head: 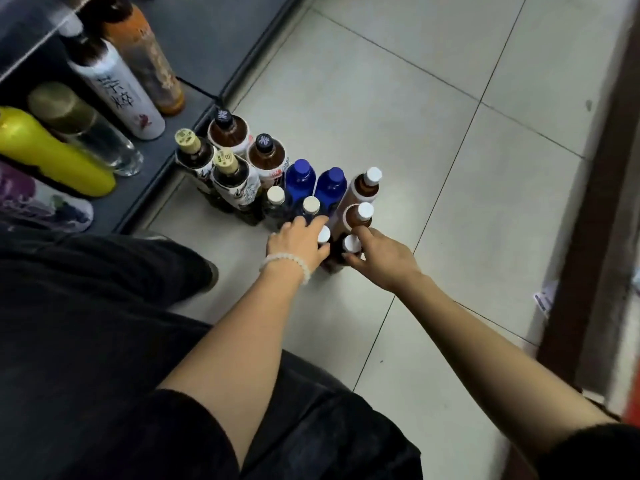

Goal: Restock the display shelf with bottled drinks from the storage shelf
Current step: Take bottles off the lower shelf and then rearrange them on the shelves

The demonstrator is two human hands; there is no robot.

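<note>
Several bottled drinks stand in a cluster on the tiled floor beside the low dark shelf [194, 46]. My left hand [296, 245], with a bead bracelet on the wrist, grips a white-capped dark bottle [324, 235] at the cluster's near end. My right hand [381, 256] grips the neighbouring white-capped brown bottle [352, 244], thumb and fingers round its neck. Behind them stand two more brown bottles [363, 216], two blue bottles [300, 178] and gold-capped tea bottles [228, 171].
On the shelf stand a white bottle with black lettering [117, 95], an orange one [149, 53], a clear one [90, 133], a yellow one [52, 154] and a purple-patterned one [41, 202]. A brown door frame [595, 202] runs along the right. My knees in black fill the foreground.
</note>
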